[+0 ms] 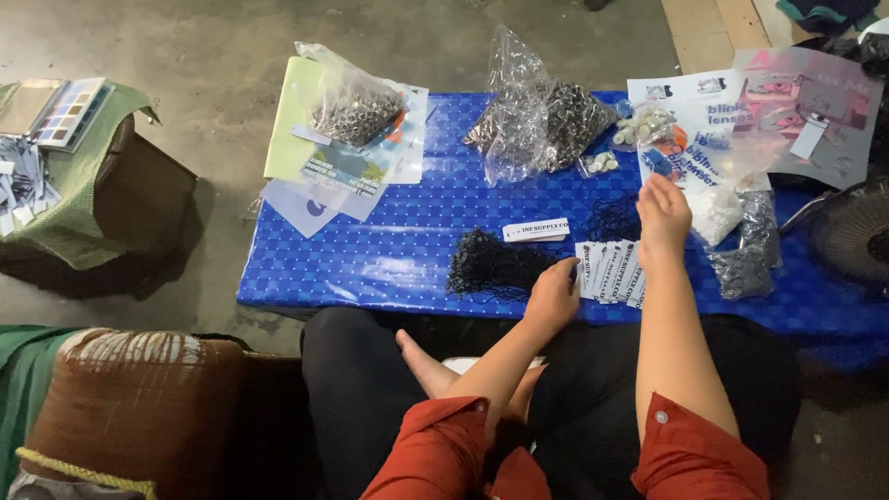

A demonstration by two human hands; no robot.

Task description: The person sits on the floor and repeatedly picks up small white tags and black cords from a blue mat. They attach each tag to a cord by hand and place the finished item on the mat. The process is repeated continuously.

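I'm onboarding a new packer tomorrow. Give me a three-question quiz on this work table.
1. True or false: the tablecloth is blue.
2. What is the left hand next to? A) black cord bundle B) a stapler C) a cup
3. The right hand is raised above a row of white ____.

Key: 1 true; 2 A; 3 tags.
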